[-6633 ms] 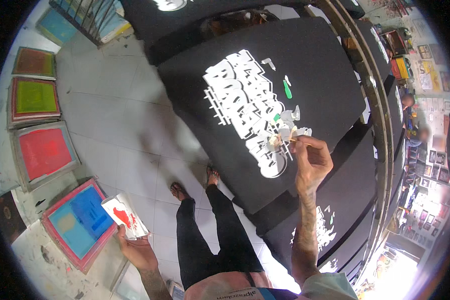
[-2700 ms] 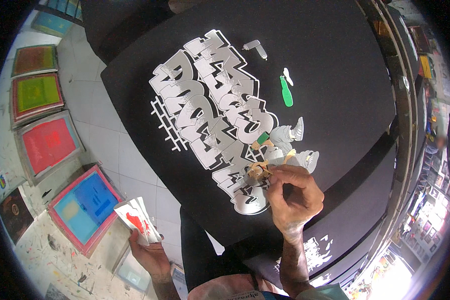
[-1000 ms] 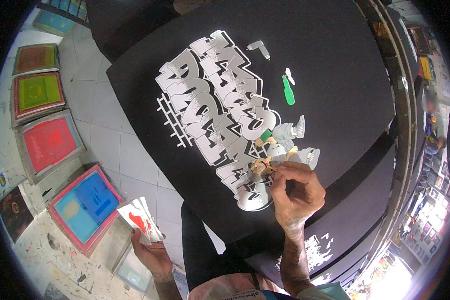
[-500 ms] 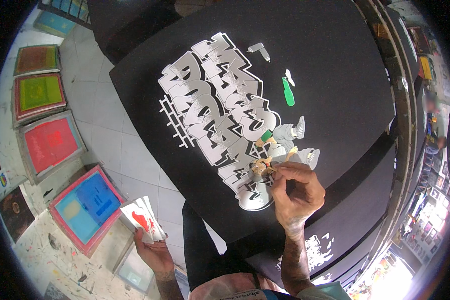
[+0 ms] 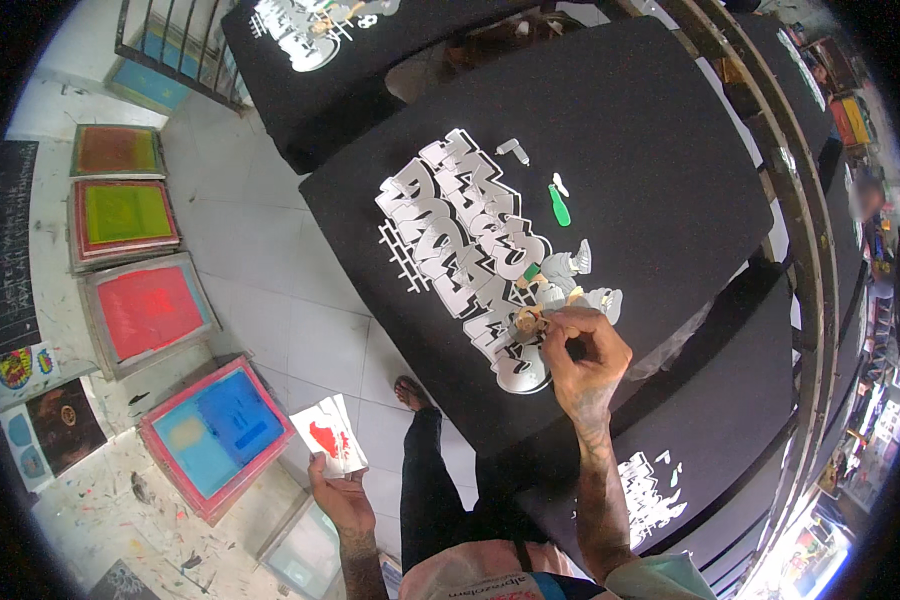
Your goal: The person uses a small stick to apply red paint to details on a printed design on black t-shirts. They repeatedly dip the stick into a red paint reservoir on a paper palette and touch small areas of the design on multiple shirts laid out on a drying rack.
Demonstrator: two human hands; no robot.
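My left hand [image 5: 344,500] holds a white paper piece [image 5: 328,438] with a red paint patch, away from the print at the lower left. Thumb and fingertips of my right hand [image 5: 590,372] are pinched together at the head of a printed cartoon figure [image 5: 558,292]. Whatever thin thing sits in that pinch is too small to make out. Around it spreads a black fabric panel [image 5: 660,200], printed with grey and white graffiti lettering [image 5: 460,235]. Above the figure are a green bottle-like shape [image 5: 560,208] and a grey can shape [image 5: 514,150].
Framed printing screens stand along the left, including blue [image 5: 235,420], red [image 5: 150,310] and yellow-green [image 5: 127,213] ones. A metal rail [image 5: 815,240] curves down the right. Other printed black panels lie beyond [image 5: 370,90] and below right [image 5: 710,470]. My foot [image 5: 411,393] rests on pale tiles.
The view has drawn back and shifted, so the print looks smaller and more of the surroundings shows. My right hand stays pinched at the figure's head; my left still holds the paper.
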